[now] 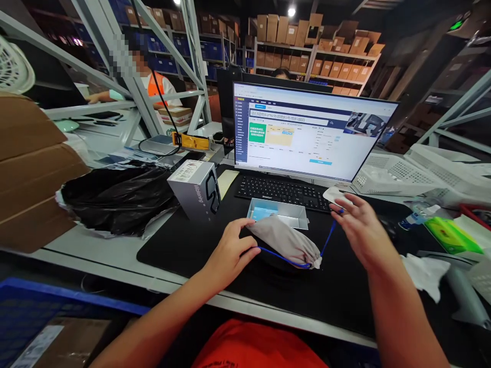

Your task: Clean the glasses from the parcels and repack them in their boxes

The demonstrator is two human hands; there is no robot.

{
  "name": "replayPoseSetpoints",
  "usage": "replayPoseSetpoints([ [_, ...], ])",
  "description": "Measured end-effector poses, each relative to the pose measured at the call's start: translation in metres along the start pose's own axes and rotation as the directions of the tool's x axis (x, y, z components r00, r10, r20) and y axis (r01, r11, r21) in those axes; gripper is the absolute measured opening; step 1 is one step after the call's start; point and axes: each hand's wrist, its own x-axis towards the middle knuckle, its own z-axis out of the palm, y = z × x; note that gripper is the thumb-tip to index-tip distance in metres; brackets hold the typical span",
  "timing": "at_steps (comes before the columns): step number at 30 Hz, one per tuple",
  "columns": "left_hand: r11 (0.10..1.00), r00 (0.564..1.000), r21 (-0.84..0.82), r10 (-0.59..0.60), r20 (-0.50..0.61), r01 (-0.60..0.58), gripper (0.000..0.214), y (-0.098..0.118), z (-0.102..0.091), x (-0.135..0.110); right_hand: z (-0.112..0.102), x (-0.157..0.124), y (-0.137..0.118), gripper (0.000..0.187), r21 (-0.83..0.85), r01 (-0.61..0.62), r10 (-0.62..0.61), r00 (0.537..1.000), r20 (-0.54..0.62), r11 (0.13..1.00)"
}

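A grey drawstring pouch point(284, 239) lies on the black desk mat point(184, 245) in front of me. My left hand point(232, 250) curls over its left end and pinches one blue cord. My right hand point(358, 225) holds the other blue drawstring point(329, 239) between thumb and fingers, pulled up and to the right. Just behind the pouch sits an open grey box tray point(293, 217) with a blue card inside. A grey product box point(195, 189) stands to the left.
A keyboard point(284, 191) and a monitor point(307, 130) stand behind the tray. A black plastic bag point(115, 197) and cardboard boxes point(30, 168) lie at the left. White trays point(406, 174), a green packet point(452, 235) and tissue point(425, 273) sit at the right. Another person point(153, 84) works at the far table.
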Motion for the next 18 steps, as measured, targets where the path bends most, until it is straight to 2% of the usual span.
replayPoseSetpoints([
  [1, 1.0, 1.0, -0.008, -0.016, -0.027, 0.016, 0.021, -0.001, 0.002, 0.003, 0.017, 0.0, -0.002, 0.076, -0.164, 0.075, -0.052, 0.989, 0.136, 0.984],
  [2, 0.999, 0.999, -0.025, -0.032, -0.038, 0.031, 0.022, -0.003, 0.005, 0.006, 0.034, -0.002, -0.003, 0.091, -0.312, 0.167, -0.076, 0.956, 0.285, 0.935],
  [4, 0.996, 0.998, -0.072, -0.057, -0.037, 0.054, 0.023, -0.004, 0.009, 0.013, 0.066, -0.006, -0.003, 0.117, -0.517, 0.358, -0.057, 0.859, 0.509, 0.778],
  [5, 0.994, 0.998, -0.093, -0.06, -0.034, 0.056, 0.023, -0.004, 0.011, 0.015, 0.08, -0.009, -0.002, 0.12, -0.58, 0.43, -0.027, 0.818, 0.574, 0.692],
  [7, 0.993, 0.995, -0.102, -0.063, -0.08, 0.054, 0.018, -0.002, 0.014, 0.015, 0.1, -0.012, 0.0, 0.107, -0.665, 0.503, 0.036, 0.782, 0.622, 0.553],
  [9, 0.998, 0.97, -0.035, -0.063, -0.235, 0.056, 0.009, 0.001, 0.017, 0.006, 0.105, -0.01, 0.0, 0.084, -0.704, 0.503, 0.052, 0.795, 0.605, 0.501],
  [10, 0.999, 0.948, 0.026, -0.016, -0.319, 0.026, 0.009, 0.003, 0.019, -0.002, 0.101, -0.007, -0.001, 0.075, -0.709, 0.477, 0.03, 0.819, 0.573, 0.519],
  [11, 0.994, 0.93, 0.096, 0.079, -0.358, -0.048, 0.01, 0.004, 0.021, -0.01, 0.094, -0.004, -0.003, 0.069, -0.702, 0.436, -0.011, 0.853, 0.521, 0.563],
  [12, 0.975, 0.924, 0.164, 0.196, -0.329, -0.149, 0.011, 0.005, 0.024, -0.02, 0.084, -0.001, -0.005, 0.064, -0.677, 0.387, -0.051, 0.887, 0.459, 0.626],
  [14, 0.91, 0.921, 0.239, 0.373, -0.112, -0.339, 0.021, 0.006, 0.033, -0.036, 0.06, 0.002, -0.007, 0.062, -0.559, 0.273, -0.086, 0.938, 0.337, 0.783],
  [15, 0.892, 0.923, 0.255, 0.385, 0.003, -0.373, 0.03, 0.005, 0.038, -0.042, 0.049, -0.001, -0.006, 0.062, -0.464, 0.217, -0.088, 0.954, 0.285, 0.859],
  [16, 0.894, 0.934, 0.273, 0.348, 0.078, -0.355, 0.037, 0.005, 0.044, -0.045, 0.04, -0.005, -0.004, 0.064, -0.358, 0.17, -0.089, 0.969, 0.233, 0.918],
  [18, 0.926, 0.969, 0.287, 0.23, 0.086, -0.245, 0.033, 0.003, 0.054, -0.044, 0.03, -0.021, 0.002, 0.069, -0.176, 0.129, -0.108, 0.986, 0.127, 0.976],
])
